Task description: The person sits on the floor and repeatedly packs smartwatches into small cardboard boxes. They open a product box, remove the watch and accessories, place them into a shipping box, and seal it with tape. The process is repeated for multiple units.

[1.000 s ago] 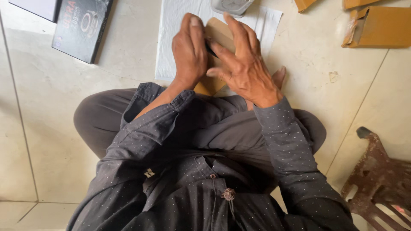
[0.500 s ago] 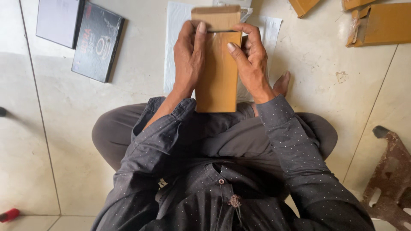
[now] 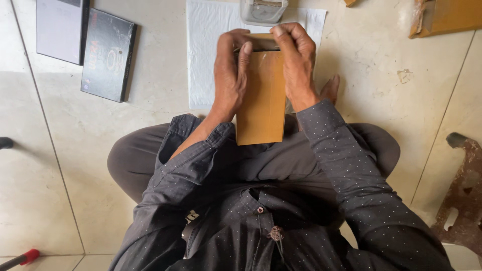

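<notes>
both hands, left hand (image 3: 230, 75) and right hand (image 3: 297, 62), pinch the cardboard box (image 3: 261, 95) at its top flap; below the grip it hangs unsupported and could slip.

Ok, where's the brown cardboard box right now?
In the head view, the brown cardboard box is near top centre, gripped at its far end by the left hand and right hand, above the person's lap and in front of the white sheet.
</notes>
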